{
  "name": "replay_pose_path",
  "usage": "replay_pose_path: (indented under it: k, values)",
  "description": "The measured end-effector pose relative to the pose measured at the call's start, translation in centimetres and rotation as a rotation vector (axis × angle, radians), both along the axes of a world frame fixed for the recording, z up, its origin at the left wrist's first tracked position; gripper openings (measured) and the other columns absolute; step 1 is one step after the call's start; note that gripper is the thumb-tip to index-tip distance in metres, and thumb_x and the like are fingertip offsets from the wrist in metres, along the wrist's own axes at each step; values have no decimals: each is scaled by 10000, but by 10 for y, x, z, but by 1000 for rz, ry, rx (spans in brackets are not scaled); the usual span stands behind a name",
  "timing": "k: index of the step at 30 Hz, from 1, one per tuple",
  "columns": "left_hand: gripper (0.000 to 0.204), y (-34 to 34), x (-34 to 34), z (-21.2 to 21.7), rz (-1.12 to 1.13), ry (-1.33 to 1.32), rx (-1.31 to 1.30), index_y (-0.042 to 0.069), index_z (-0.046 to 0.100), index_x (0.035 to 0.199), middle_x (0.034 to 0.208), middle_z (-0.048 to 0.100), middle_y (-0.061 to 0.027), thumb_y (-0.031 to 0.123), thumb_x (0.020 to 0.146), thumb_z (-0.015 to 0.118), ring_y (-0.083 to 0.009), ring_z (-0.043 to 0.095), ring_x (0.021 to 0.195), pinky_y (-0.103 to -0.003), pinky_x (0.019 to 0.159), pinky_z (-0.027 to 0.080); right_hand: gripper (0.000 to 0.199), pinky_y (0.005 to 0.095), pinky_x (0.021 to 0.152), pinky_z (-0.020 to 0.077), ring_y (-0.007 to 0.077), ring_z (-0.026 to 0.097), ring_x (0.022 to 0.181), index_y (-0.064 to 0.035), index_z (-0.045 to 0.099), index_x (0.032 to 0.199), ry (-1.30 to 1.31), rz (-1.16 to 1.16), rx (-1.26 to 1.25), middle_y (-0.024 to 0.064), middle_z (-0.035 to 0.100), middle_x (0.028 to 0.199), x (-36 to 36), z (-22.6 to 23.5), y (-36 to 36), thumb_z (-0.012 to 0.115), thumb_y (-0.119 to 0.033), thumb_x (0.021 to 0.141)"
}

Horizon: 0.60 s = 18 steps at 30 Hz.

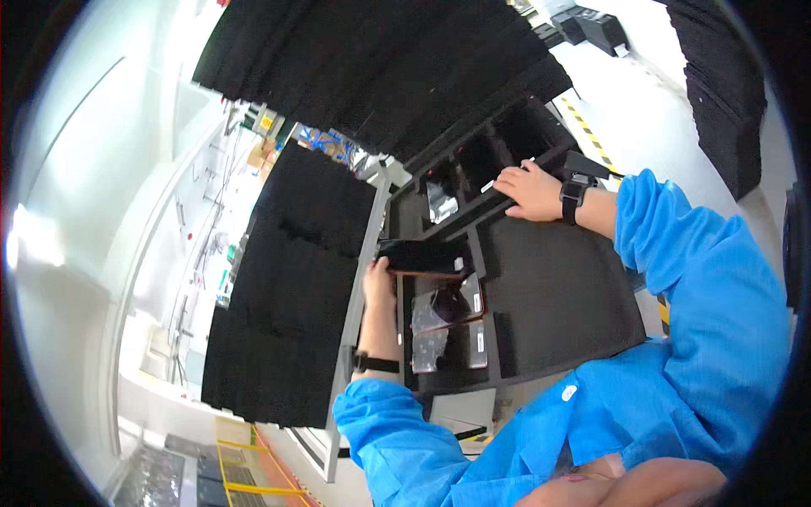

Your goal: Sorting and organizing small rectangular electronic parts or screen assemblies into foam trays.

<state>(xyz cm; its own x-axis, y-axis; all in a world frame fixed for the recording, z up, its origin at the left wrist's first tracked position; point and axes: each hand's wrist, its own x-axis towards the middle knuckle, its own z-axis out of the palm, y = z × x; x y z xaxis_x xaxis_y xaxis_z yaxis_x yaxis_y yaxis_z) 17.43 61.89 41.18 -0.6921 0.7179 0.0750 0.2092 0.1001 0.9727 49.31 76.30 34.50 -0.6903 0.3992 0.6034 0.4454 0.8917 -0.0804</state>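
Black screen (424, 254), apparently pinched only at its left end by the left hand (378, 283), could tip; whether the half-curled right hand (532, 193) holds anything is unclear.

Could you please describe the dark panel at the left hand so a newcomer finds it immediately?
In the black tray, look at the near-left compartment. Of three there, the dark panel is uppermost in the picture; only it has the left hand at its left end.

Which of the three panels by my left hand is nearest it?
The top panel, at your left hand; the other two lie lower in view.
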Motion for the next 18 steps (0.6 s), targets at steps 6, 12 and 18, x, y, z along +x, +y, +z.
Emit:
replay_pose_path:
  k: [6, 12, 18]
  values:
    - [326, 61, -78, 68, 5, 734, 75, -62, 495, 944, 859, 549, -129, 198, 760, 564, -189, 519, 798, -278, 721, 402, 542, 430, 930, 252, 223, 347, 1133, -43, 389, 1168, -35, -34, -90, 97, 421, 1162, 4, 8, -10, 569, -303, 728]
    - [687, 132, -90, 14, 227, 692, -97, -94, 248, 1202, 1146, 408, -279, 345, 768, 549, -362, 411, 1071, -371, 896, 321, 528, 407, 941, 241, 221, 341, 1142, -34, 395, 1170, -42, 0, -79, 99, 413, 1175, 1, 14, -12, 559, -291, 739]
    - [940, 153, -60, -7, -39, 757, -637, 2, 170, 1288, 1255, 277, -276, 636, 663, 473, -377, 269, 1181, -395, 980, 210, 518, 401, 937, 248, 220, 353, 1128, -39, 397, 1162, -26, -21, -43, 93, 421, 1156, 7, 7, -8, 570, -267, 730]
